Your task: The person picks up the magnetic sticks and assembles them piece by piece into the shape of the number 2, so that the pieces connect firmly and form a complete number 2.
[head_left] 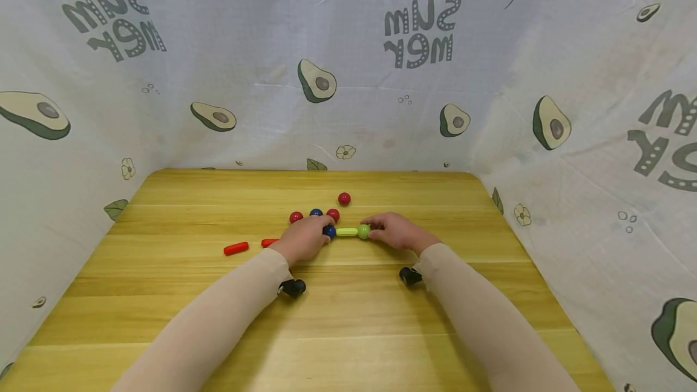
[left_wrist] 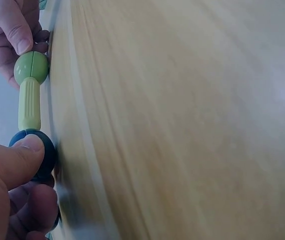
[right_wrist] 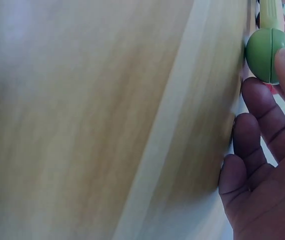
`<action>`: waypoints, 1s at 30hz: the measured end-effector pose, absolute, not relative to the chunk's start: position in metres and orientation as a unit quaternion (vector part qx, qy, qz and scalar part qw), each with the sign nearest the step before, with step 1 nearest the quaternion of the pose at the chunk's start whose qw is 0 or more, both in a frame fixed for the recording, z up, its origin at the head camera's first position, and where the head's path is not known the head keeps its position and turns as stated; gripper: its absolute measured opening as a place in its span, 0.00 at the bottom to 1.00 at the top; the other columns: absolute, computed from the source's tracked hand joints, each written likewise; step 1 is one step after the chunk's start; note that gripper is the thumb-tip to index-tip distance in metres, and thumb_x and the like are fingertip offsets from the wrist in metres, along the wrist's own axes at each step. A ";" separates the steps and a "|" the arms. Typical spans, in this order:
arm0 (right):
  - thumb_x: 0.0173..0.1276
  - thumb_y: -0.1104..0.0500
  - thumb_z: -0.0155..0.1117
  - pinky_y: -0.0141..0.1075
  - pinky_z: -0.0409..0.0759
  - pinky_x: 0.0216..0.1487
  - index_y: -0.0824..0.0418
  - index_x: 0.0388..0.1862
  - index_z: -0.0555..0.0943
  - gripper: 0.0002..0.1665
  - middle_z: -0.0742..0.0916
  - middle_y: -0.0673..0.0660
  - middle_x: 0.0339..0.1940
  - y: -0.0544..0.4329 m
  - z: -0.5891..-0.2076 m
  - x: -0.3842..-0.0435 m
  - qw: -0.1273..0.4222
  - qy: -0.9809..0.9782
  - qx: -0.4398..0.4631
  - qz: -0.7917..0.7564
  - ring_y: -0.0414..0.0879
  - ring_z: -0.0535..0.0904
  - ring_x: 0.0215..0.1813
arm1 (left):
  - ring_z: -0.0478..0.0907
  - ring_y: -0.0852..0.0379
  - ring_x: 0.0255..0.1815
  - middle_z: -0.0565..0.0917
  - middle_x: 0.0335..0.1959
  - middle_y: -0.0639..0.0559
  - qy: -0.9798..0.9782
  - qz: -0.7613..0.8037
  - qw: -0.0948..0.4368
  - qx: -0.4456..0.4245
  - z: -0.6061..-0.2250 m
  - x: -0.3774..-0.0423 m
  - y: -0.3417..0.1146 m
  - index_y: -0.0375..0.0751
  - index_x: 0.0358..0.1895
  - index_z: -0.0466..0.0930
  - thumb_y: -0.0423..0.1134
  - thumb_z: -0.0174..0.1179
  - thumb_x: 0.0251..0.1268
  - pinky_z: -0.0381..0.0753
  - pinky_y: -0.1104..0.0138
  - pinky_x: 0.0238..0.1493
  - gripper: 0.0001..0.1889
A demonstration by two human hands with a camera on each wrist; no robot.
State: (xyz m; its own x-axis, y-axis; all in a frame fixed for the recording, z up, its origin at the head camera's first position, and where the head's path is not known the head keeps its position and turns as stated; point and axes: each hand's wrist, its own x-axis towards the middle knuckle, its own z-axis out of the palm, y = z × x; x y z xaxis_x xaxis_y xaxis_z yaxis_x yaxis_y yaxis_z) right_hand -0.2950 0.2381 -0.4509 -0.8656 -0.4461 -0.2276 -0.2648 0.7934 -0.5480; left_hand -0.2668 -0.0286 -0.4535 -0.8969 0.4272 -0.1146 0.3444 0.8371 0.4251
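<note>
A yellow-green ribbed rod [head_left: 346, 232] joins a dark blue ball [head_left: 329, 231] at its left end to a light green ball [head_left: 363, 231] at its right end. My left hand [head_left: 306, 237] pinches the blue ball, its thumb lying across the top in the left wrist view. The right hand [head_left: 400, 230] holds the green ball [right_wrist: 268, 55] between thumb and fingers, with the other fingers loosely bent beside the table. The joined piece lies level, low over the table or on it; I cannot tell which.
Behind the left hand are red balls [head_left: 296, 217] [head_left: 333, 215] and another blue ball [head_left: 316, 213]. One more red ball [head_left: 344, 199] sits farther back. Two red rods [head_left: 236, 248] [head_left: 269, 242] lie to the left on the wooden table [head_left: 348, 343]. A patterned cloth [head_left: 261, 138] hangs behind.
</note>
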 end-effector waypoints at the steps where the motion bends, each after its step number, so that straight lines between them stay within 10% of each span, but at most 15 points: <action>1: 0.81 0.56 0.61 0.43 0.79 0.54 0.56 0.71 0.80 0.23 0.87 0.54 0.47 0.238 -0.451 -0.296 0.177 0.930 -0.191 -0.260 0.45 0.77 0.44 | 0.79 0.49 0.69 0.81 0.70 0.48 0.953 0.203 0.103 0.202 -0.454 -0.267 -0.029 0.50 0.72 0.75 0.46 0.59 0.80 0.77 0.51 0.73 0.22; 30: 0.82 0.56 0.60 0.49 0.79 0.60 0.57 0.70 0.79 0.21 0.86 0.57 0.51 0.237 -0.453 -0.295 0.186 0.921 -0.196 -0.280 0.48 0.79 0.50 | 0.82 0.44 0.66 0.85 0.64 0.46 0.965 0.183 0.069 0.176 -0.427 -0.242 -0.101 0.42 0.71 0.77 0.47 0.64 0.78 0.79 0.48 0.69 0.24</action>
